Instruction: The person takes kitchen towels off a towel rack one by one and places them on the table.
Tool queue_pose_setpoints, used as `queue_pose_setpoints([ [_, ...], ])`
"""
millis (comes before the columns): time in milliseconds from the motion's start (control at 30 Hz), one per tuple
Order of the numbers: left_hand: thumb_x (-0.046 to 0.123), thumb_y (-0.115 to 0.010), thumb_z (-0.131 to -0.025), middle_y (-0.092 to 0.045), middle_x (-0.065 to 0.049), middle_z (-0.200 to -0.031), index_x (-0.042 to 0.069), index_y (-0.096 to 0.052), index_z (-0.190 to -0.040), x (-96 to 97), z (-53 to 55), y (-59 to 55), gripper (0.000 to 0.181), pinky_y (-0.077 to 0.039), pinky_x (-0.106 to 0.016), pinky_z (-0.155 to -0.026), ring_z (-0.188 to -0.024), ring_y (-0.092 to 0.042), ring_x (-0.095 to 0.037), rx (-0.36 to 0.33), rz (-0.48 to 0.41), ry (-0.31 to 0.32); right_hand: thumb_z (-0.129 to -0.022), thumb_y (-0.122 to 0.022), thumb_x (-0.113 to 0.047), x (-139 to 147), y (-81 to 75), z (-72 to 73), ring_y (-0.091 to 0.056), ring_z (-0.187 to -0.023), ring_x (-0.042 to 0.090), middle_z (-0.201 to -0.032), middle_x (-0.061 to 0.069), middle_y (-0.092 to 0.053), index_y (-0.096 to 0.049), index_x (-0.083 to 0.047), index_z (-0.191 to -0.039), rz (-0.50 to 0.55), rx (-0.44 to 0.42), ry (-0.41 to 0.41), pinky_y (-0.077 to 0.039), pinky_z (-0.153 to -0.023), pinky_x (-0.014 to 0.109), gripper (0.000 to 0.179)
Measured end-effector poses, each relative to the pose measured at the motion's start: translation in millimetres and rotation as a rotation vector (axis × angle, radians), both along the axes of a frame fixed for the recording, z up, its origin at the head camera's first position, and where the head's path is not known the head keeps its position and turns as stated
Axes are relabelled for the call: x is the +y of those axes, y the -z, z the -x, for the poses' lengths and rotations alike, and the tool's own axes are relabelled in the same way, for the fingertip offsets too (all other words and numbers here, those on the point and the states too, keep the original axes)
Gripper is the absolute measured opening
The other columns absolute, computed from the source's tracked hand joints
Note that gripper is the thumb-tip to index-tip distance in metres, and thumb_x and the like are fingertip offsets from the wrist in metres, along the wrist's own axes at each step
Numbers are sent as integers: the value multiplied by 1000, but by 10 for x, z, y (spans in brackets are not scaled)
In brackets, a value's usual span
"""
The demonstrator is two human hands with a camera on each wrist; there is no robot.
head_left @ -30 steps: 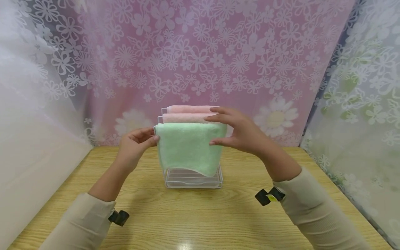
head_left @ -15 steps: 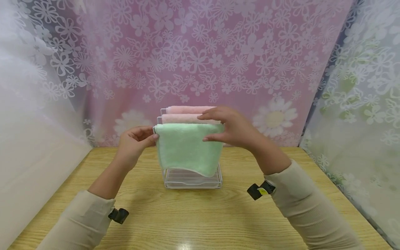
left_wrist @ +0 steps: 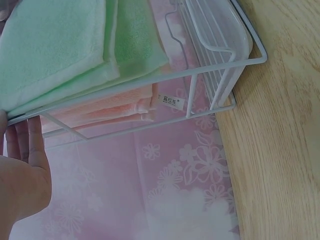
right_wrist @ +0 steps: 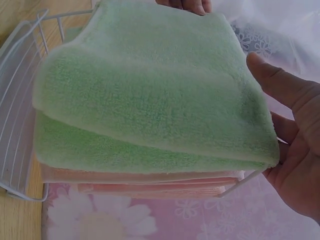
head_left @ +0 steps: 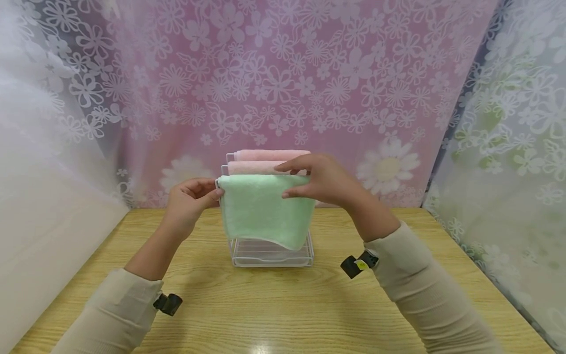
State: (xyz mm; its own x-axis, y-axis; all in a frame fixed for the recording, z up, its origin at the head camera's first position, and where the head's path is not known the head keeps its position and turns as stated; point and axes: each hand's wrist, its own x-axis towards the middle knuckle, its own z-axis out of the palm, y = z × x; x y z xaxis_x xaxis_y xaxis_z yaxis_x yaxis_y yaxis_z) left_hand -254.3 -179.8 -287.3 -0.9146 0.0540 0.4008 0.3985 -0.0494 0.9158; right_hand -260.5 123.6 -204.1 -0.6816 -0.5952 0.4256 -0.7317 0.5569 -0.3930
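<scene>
A light green towel [head_left: 261, 211] hangs folded over the front rail of a white wire rack [head_left: 273, 258]. Behind it, a pale pink towel [head_left: 252, 167] and a pinker towel [head_left: 265, 155] drape over the rack's other rails. My left hand [head_left: 183, 206] pinches the rack's upper left corner between thumb and fingers; the left wrist view has the fingers under the white wire [left_wrist: 135, 82]. At the green towel's upper right, my right hand [head_left: 333, 182] spans the top edge, thumb in front and fingers reaching over behind. The right wrist view shows the thumb [right_wrist: 280, 82] extended beside the cloth.
A white tray [left_wrist: 225, 30] sits in the rack's base, which stands on a wood-grain table [head_left: 265, 309]. Behind hangs a pink flowered curtain [head_left: 283, 78], with pale sheeting at both sides. A small white label [left_wrist: 171, 102] shows near the pink towels.
My right hand has shifted left along the green towel's top edge, farther onto the cloth. The left hand keeps its hold on the rack's corner, and the towels barely move.
</scene>
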Motion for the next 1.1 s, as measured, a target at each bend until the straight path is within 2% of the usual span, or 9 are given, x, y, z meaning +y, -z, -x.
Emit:
queue_pose_setpoints([
  [267, 2, -72, -87, -70, 0, -89, 10, -73, -93, 10, 12, 7, 10, -60, -30, -73, -79, -67, -13, 4, -26, 11, -78, -85, -26, -59, 5, 71, -58, -87, 15, -112, -4, -70, -73, -17, -117, -16, -40, 12, -50, -75, 34, 41],
  [533, -3, -68, -89, -70, 3, -87, 11, -73, -90, 16, 16, 16, 15, -60, -29, -73, -77, -67, -13, -5, -44, 15, -77, -86, -22, -104, 9, 80, -59, -84, 14, -108, -2, -72, -75, -14, -112, 17, -66, 17, -52, -69, 30, 38],
  [867, 4, -73, -88, -72, 0, -89, 11, -74, -92, 11, 29, 19, 8, -60, -31, -74, -79, -69, -13, -17, -46, 22, -80, -83, -21, -130, 34, 111, -61, -84, 13, -105, 0, -72, -76, -12, -109, 25, -74, 44, -53, -69, 29, 31],
  [1100, -2, -69, -89, -71, 1, -88, 12, -74, -90, 9, 31, 9, 15, -60, -33, -74, -79, -69, -13, -25, -62, 37, -82, -81, -18, -132, 38, 124, -60, -82, 14, -104, -1, -72, -76, -12, -107, 61, -102, 44, -51, -66, 29, 27],
])
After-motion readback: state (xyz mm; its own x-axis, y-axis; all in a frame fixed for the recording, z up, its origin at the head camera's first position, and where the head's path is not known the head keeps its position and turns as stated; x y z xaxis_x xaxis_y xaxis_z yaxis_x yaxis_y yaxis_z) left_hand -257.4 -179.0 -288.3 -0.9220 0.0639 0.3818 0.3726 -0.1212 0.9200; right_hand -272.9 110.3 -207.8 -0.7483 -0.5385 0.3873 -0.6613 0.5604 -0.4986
